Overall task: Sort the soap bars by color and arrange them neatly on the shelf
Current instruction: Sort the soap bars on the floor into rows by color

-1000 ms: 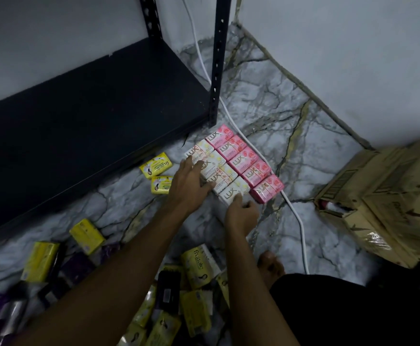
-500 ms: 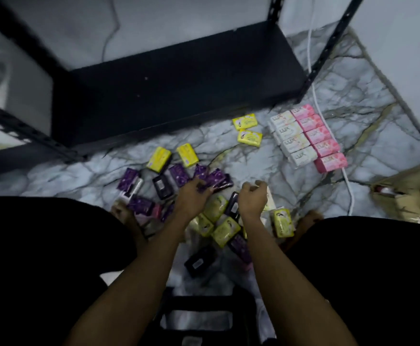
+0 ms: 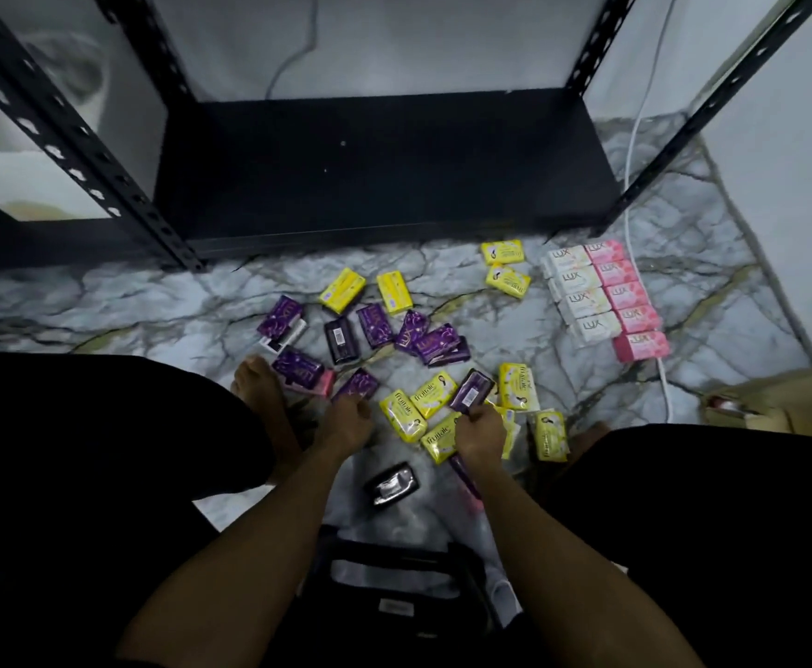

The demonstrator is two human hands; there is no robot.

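Observation:
Soap bars lie scattered on the marble floor in front of a black metal shelf [image 3: 385,161]. My right hand [image 3: 479,433] grips a purple bar [image 3: 471,390] above a cluster of yellow bars [image 3: 416,409]. My left hand [image 3: 346,424] holds the near end of another purple bar [image 3: 357,385]. Several more purple bars [image 3: 435,342] lie beyond my hands. White bars [image 3: 577,294] and pink bars [image 3: 628,294] sit in two neat columns at the right, with two yellow bars [image 3: 505,267] beside them.
A white cable [image 3: 633,195] runs down the floor past the shelf's right leg. A cardboard box [image 3: 780,402] stands at the right. A black bar [image 3: 391,484] lies between my forearms, near a dark basket [image 3: 394,571]. My knees and bare feet flank the pile.
My hands left the white and pink stack and came back to the loose pile. My view swung left and down. Each hand has now taken hold of a purple bar.

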